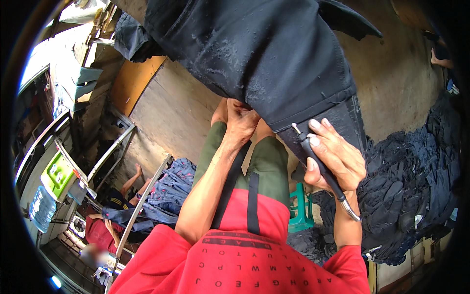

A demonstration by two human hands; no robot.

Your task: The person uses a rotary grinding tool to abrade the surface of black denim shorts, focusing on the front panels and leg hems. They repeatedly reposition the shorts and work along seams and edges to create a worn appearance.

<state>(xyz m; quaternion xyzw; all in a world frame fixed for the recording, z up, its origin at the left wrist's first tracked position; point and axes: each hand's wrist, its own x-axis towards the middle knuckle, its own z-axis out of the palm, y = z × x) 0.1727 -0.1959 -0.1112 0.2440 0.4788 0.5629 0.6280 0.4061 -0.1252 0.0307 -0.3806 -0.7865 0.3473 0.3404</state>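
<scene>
A black denim garment (274,59), probably a trouser leg, stretches in front of me from the top of the view. Pale, worn-looking scuffs mark its surface, and a stitched hem band runs along its near end. My left hand (240,122) is closed at the garment's lower left edge, its fingertips partly hidden under the cloth. In my right hand (342,159) is a slim black rotary tool (334,182), with a small metal tip and a coiled metal sleeve at its rear. The tip lies over the hem band; whether it touches the cloth I cannot tell.
A big heap of dark cloth (401,191) fills the right side, beside a green plastic stool (300,210). Blue denim (171,188) is piled at left near a metal rail (142,203). Another person (100,232) sits beyond it. A blue water jug (43,208) stands far left.
</scene>
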